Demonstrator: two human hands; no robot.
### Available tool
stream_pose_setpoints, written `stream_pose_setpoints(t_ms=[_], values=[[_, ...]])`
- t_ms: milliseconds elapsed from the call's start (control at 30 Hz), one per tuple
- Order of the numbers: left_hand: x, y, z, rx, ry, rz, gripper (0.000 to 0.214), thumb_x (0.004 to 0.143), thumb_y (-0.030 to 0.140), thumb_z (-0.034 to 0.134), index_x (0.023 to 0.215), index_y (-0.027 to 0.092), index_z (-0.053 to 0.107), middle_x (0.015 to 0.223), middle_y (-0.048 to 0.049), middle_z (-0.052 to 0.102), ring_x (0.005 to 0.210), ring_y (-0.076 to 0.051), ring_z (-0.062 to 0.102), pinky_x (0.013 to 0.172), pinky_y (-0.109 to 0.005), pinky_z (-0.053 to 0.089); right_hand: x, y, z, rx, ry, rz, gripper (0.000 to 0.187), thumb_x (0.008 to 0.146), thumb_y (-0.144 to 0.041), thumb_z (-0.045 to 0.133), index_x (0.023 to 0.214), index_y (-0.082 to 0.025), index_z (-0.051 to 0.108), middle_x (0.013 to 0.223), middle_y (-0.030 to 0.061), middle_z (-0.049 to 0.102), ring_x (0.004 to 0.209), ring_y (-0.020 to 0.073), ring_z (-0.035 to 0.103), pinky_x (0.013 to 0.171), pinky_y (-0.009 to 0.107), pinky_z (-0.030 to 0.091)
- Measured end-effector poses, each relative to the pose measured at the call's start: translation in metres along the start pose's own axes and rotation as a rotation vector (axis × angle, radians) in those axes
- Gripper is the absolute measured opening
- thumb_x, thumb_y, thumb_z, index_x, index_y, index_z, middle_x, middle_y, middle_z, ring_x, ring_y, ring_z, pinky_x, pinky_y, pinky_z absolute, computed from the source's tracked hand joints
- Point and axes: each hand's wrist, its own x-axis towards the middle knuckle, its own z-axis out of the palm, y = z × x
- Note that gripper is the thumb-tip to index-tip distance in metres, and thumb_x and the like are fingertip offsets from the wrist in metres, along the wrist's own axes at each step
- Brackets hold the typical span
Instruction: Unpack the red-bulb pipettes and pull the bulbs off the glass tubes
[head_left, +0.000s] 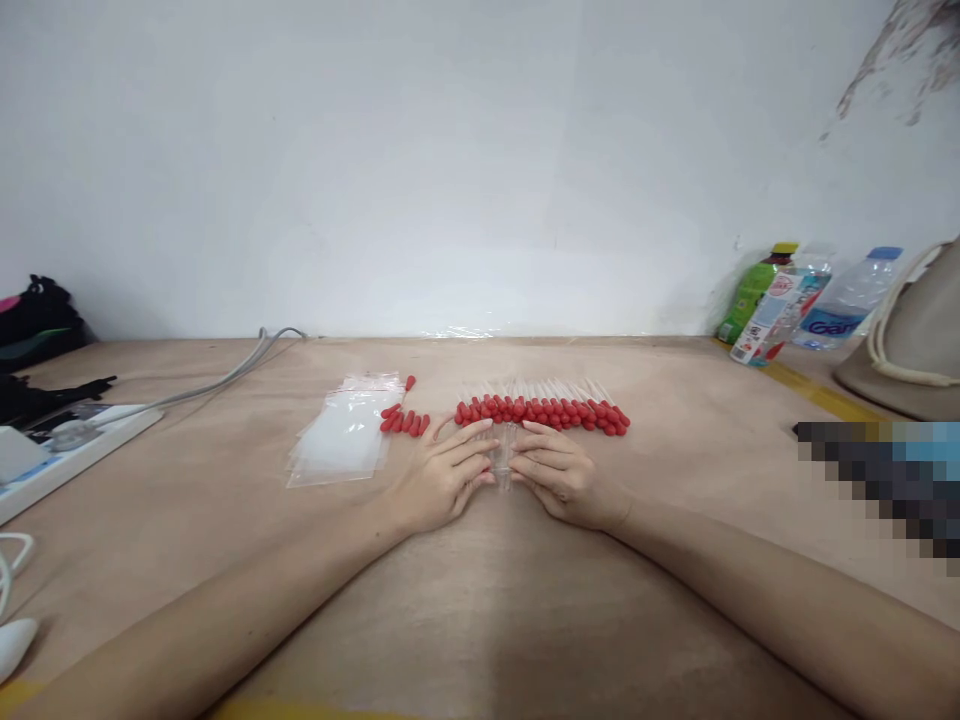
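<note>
My left hand (444, 478) and my right hand (561, 476) face each other over the table, fingertips closed on a small bunch of clear tubes (505, 458) between them. The tubes' exact number is hard to make out. Just beyond my fingers lies a row of droppers (551, 409), their red rubber bulbs toward me and clear stems pointing to the wall. Several loose red bulbs (415, 424) rest near my left hand, with one single red bulb (410, 383) behind them. Left of these, clear zip bags (343, 435) lie in an overlapping stack.
A white power strip (75, 455) with a grey cable (225, 382) and black items stands on the left. At the right are a green bottle (754, 295), clear plastic bottles (844, 305), a beige bag (915, 330) and a blurred dark object (874, 475). The wall closes off the back.
</note>
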Motion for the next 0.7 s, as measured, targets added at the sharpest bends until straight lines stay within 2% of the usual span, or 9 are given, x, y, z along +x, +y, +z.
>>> stream_pose_setpoints(t_ms=[100,233,367,500,567,700], values=[[-0.006,-0.004,0.0,-0.011,0.011,-0.034,0.016,0.087,0.02,0.045,0.087,0.019,0.061,0.105,-0.0047,0.066,0.114,-0.022,0.05,0.102,-0.047,0.022,-0.001,0.002,-0.005,-0.004,0.023,0.008,0.021,0.08,-0.011,0.051,0.097,-0.018,0.059,0.083,0.0047,0.066,0.09,0.0163,0.058,0.093,0.042,0.044],[-0.012,-0.019,-0.004,0.015,0.077,-0.217,0.019,0.088,0.021,0.042,0.086,0.02,0.061,0.103,-0.004,0.065,0.106,-0.021,0.053,0.094,-0.043,0.033,-0.005,0.009,-0.013,-0.058,0.095,0.148,0.018,0.08,-0.013,0.054,0.094,-0.02,0.062,0.076,0.0029,0.065,0.077,0.0148,0.059,0.082,0.038,0.045],[-0.009,-0.044,-0.012,-0.045,0.107,-0.457,0.023,0.089,0.029,0.04,0.089,0.019,0.061,0.084,-0.0047,0.059,0.082,-0.017,0.055,0.075,-0.031,0.045,-0.004,0.007,-0.013,-0.184,0.031,0.271,0.015,0.081,-0.02,0.054,0.092,-0.02,0.065,0.061,-0.0009,0.059,0.058,0.0109,0.051,0.069,0.032,0.038],[-0.011,-0.073,-0.016,0.0,0.094,-0.718,0.025,0.085,0.019,0.038,0.096,0.016,0.059,0.084,-0.0059,0.05,0.084,-0.019,0.054,0.078,-0.035,0.046,0.007,-0.001,-0.007,-0.17,-0.066,0.437,0.022,0.083,-0.02,0.047,0.098,-0.018,0.064,0.064,0.0012,0.06,0.063,0.0125,0.052,0.067,0.029,0.033],[-0.016,-0.084,-0.016,0.023,0.108,-0.743,0.03,0.082,0.012,0.035,0.1,0.016,0.058,0.09,-0.0069,0.049,0.088,-0.019,0.054,0.08,-0.034,0.047,0.015,-0.005,-0.003,-0.13,-0.1,0.514,0.022,0.081,-0.018,0.047,0.097,-0.017,0.062,0.069,0.0021,0.063,0.067,0.0137,0.055,0.069,0.029,0.033],[-0.023,-0.093,-0.01,0.097,0.123,-0.705,0.036,0.076,0.009,0.037,0.108,0.016,0.053,0.097,-0.0073,0.051,0.089,-0.018,0.055,0.079,-0.032,0.048,0.028,-0.005,0.01,-0.168,-0.099,0.588,0.013,0.078,-0.016,0.048,0.079,-0.017,0.061,0.069,0.0006,0.064,0.067,0.0133,0.057,0.071,0.029,0.03]])
